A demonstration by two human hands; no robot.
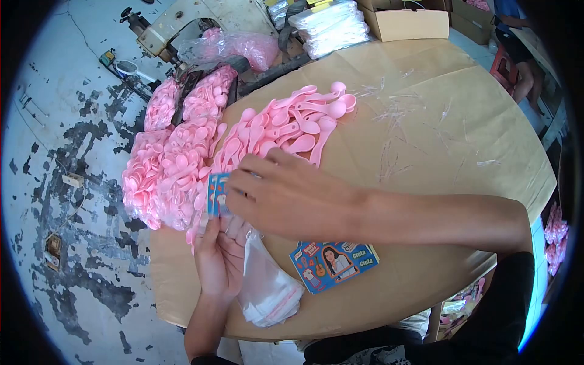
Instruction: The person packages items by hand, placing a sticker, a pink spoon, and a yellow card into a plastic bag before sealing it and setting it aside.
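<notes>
My left hand (218, 258) lies palm up at the table's near-left edge, holding a clear plastic bag (267, 286) and small blue printed cards (216, 193) at its fingertips. My right hand (286, 194) reaches across from the right, its fingers pinching the same cards from above. Just beyond the hands, pink plastic spoons (292, 125) lie spread over the round table. A stack of blue printed cards (333, 264) rests near the front edge, right of the bag.
A round table covered in brown cardboard (438, 121) holds scattered clear plastic strips (395, 115). Bags full of pink spoons (164, 164) hang at the table's left. Packed clear bags (331, 27), a cardboard box (410, 21) and a sewing machine (182, 24) stand behind. A seated person (517, 55) is at far right.
</notes>
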